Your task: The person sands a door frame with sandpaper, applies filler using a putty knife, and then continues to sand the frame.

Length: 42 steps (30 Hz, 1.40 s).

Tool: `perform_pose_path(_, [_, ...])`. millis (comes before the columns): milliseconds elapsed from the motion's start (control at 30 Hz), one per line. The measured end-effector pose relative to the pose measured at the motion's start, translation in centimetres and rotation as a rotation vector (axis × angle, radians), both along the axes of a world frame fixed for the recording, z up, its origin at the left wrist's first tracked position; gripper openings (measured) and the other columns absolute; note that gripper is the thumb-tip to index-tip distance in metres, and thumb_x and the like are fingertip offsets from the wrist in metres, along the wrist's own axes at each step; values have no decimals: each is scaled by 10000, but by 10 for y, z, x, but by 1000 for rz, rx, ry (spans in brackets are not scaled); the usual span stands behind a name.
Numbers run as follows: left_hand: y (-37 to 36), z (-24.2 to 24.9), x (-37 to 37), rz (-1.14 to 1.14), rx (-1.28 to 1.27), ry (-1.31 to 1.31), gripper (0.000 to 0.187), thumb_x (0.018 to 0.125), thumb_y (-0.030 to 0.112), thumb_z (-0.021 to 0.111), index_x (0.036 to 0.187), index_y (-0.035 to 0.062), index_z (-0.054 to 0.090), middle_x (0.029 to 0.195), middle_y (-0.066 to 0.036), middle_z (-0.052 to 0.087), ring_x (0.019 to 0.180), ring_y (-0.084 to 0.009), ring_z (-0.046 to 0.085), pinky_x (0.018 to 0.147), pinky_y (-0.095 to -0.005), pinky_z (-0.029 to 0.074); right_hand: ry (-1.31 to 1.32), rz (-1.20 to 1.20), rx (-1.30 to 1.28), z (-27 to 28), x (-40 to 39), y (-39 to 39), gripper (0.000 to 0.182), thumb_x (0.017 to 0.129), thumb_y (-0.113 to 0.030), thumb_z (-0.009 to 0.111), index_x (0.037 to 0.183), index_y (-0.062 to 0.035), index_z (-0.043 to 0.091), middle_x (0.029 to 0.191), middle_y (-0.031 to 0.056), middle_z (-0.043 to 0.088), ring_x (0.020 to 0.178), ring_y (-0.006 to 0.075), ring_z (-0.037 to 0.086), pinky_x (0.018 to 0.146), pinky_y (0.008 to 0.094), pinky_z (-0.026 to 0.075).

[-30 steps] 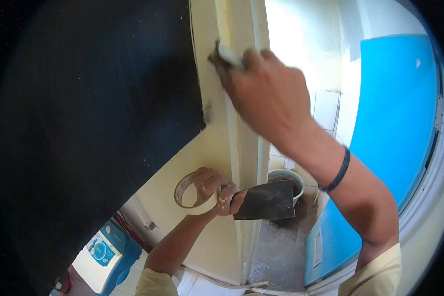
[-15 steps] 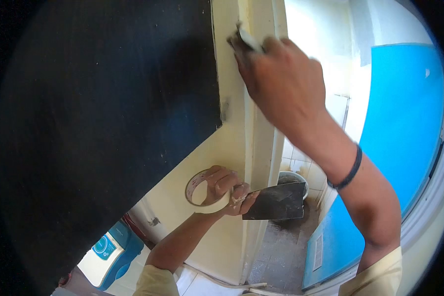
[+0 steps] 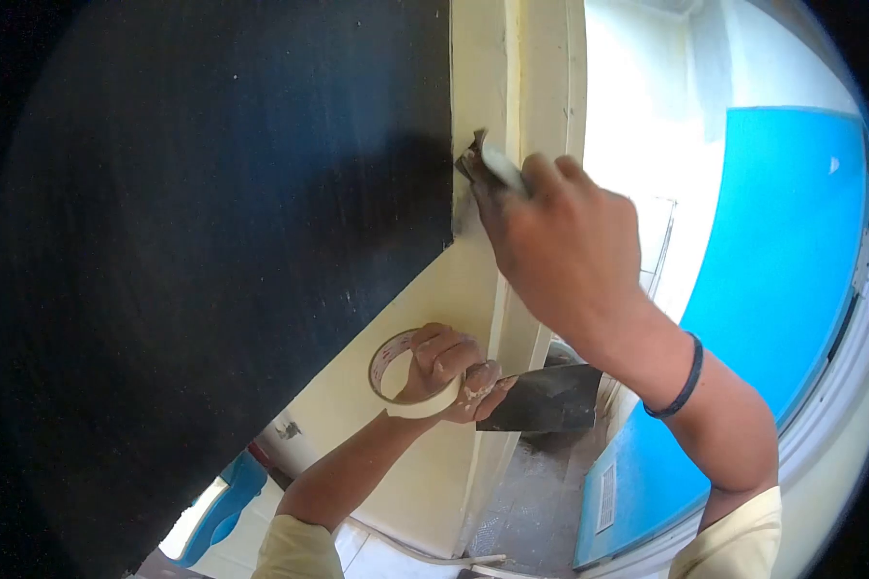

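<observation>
My right hand (image 3: 574, 256) is closed round a thin, bent putty scraper (image 3: 500, 166), dark at its tip and pale along one side. Its end meets the cream wall strip (image 3: 475, 92) beside the edge of a large black panel (image 3: 261, 174). Lower down, the fingers of my left hand (image 3: 454, 372) pinch a flat, dark rectangular putty plate (image 3: 546, 398) with greyish smears on it. A roll of masking tape (image 3: 384, 372) hangs round that same hand. Whitish paste sticks to the left thumb and fingers.
A cream door frame (image 3: 547, 87) runs upright beside my right hand. Beyond it stands a blue door (image 3: 782, 232). Part of a bucket (image 3: 558, 352) shows behind the plate, on a grey tiled floor (image 3: 531, 497). A blue-and-white object (image 3: 227, 507) lies at lower left.
My right hand has moved down along the wall strip with the scraper. My left hand keeps its hold on the plate and tape, and the view has shifted slightly.
</observation>
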<state>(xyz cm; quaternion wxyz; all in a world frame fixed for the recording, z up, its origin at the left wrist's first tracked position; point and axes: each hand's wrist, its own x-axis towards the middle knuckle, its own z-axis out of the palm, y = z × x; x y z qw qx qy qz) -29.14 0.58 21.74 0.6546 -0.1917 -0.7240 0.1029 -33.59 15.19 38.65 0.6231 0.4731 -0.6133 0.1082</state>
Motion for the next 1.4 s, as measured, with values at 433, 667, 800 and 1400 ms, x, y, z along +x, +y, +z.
perform_pose_path(433, [-12,-17,-8,-29,30,87,262,694,316,763,688,223,519,1032,-16,427,1044,-229,423,845,-409,401,230,-68,68,41,-14,5,112,782,-95,629,711,-117,712,825,68,632,859,227,653,608,363,569])
perform_pose_path(667, [-12,-17,-6,-11,27,49,259,705,314,752,663,222,513,1029,-8,422,1037,-232,411,843,-403,388,435,-208,116,78,-8,3,161,904,-220,598,923,-140,736,977,58,657,947,252,645,693,370,571])
perform_pose_path(800, [-6,-10,-9,-30,19,162,276,710,319,748,637,221,501,1015,-5,420,1028,-233,408,839,-404,384,373,37,143,76,-22,1,118,819,-110,616,811,-110,733,823,102,697,795,280,698,688,378,578])
perform_pose_path(1400, [-4,-13,-5,-26,38,183,268,682,289,791,682,232,529,1022,-13,436,1021,-221,432,852,-396,402,223,-63,-35,202,9,-4,321,947,-258,546,813,-15,706,787,217,667,736,397,649,668,462,527])
